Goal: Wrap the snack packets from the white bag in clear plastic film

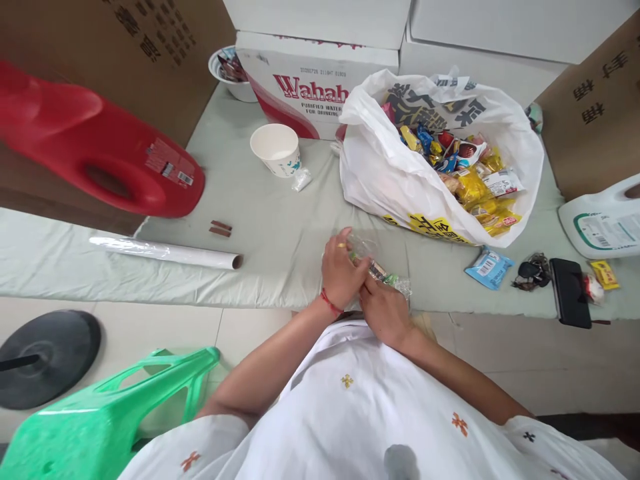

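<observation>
At the table's front edge, my left hand [341, 272] and my right hand [386, 308] are close together, fingers closed on a small clear plastic packet [376, 269]. Green and dark print shows on the packet, and its crinkled end sticks out past my right hand. What is inside is partly hidden by my fingers. Beyond my hands stands a white plastic bag [380, 160], its mouth wide and full of wrapped snacks [470, 183]. A white paper cup [275, 150] is further back to the left, beside a crumpled clear wrapper [301, 179].
To the left are a red jug [100, 147], a wrapped white roll [165, 253] and brown strips [221, 229]. On the right lie a blue packet [489, 268], keys [533, 272], a phone [570, 293] and a white jug [605, 223]. A green stool [85, 413] stands below.
</observation>
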Motion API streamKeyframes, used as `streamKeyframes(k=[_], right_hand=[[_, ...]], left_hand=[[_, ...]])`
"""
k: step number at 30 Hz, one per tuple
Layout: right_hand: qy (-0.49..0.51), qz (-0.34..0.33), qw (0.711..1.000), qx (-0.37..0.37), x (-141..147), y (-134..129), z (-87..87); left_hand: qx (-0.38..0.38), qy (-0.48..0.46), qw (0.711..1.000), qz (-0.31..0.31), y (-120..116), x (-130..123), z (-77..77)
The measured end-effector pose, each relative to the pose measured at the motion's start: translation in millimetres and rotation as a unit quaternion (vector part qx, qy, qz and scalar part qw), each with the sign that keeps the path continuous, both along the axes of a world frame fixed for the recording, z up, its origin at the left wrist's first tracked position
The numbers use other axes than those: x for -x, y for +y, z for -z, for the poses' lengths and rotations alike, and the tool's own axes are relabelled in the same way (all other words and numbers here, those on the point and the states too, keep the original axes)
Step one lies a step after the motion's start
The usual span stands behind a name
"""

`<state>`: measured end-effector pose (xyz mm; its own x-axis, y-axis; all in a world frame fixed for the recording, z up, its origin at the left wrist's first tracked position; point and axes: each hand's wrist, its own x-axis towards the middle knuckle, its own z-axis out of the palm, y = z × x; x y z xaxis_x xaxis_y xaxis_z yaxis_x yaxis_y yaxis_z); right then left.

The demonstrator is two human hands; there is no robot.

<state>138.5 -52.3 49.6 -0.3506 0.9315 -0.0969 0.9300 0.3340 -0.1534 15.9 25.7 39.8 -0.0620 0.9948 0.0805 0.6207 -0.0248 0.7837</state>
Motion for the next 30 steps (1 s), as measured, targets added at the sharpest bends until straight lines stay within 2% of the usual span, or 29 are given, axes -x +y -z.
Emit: streamKeyframes(k=[2, 5, 7, 9, 10, 11, 13, 14, 15, 17, 20, 22, 24, 27, 28, 30], right_hand=[[-0.01, -0.018, 1.0, -0.014, -3, -3, 0.3], [-0.016, -0.04, 0.999, -0.011, -7, -7, -0.8], [-0.019, -0.042, 0.999, 0.001, -8, -9, -1.6], [-0.016, -0.039, 0.999, 0.015, -7, -8, -2.2], [-0.012, -0.038, 0.999, 0.021, -6, -6, -2.3], [-0.007, -0.036, 0.999, 0.026, -5, -5, -2.2], [0.004, -0.031, 0.999, 0.039, -5, -2, -1.0], [0.008, -0.032, 0.998, 0.046, -7, -2, 0.1], [0.013, -0.037, 0.998, 0.051, -11, -4, 1.4], [0.032, -0.062, 0.996, 0.052, -28, -13, 4.3], [0.087, -0.095, 0.991, 0.039, -73, -40, 6.2], [0.135, -0.079, 0.987, 0.045, -107, -57, 5.0], [0.184, -0.018, 0.982, 0.038, -135, -62, 3.6], [0.247, 0.109, 0.963, 0.009, -149, -41, 6.2], [0.264, 0.137, 0.955, 0.01, -147, -28, 8.4], [0.294, 0.153, 0.943, 0.041, -137, -5, 13.2]], left_hand=[[0.059, -0.026, 0.997, -0.048, 9, 14, 8.4], [0.109, -0.027, 0.985, -0.128, 7, 59, 22.9], [0.058, 0.01, 0.979, -0.197, -6, 86, 23.6], [-0.059, 0.036, 0.97, -0.233, -23, 97, 14.2], [-0.117, 0.031, 0.97, -0.209, -31, 94, 7.4], [-0.158, 0.013, 0.977, -0.143, -38, 85, 0.8], [-0.177, -0.026, 0.981, 0.076, -46, 57, -7.2], [-0.174, -0.039, 0.968, 0.174, -46, 42, -7.1], [-0.164, -0.036, 0.958, 0.234, -45, 28, -4.2], [-0.152, 0.01, 0.948, 0.28, -39, 9, 7.7], [-0.14, 0.109, 0.934, 0.31, -33, 4, 27.5], [-0.137, 0.156, 0.927, 0.313, -34, 9, 34.8], [-0.141, 0.183, 0.921, 0.312, -36, 13, 37.5], [-0.152, 0.205, 0.917, 0.306, -40, 13, 38.1], [-0.155, 0.21, 0.917, 0.303, -40, 12, 38.2], [-0.158, 0.218, 0.916, 0.298, -40, 10, 38.3]])
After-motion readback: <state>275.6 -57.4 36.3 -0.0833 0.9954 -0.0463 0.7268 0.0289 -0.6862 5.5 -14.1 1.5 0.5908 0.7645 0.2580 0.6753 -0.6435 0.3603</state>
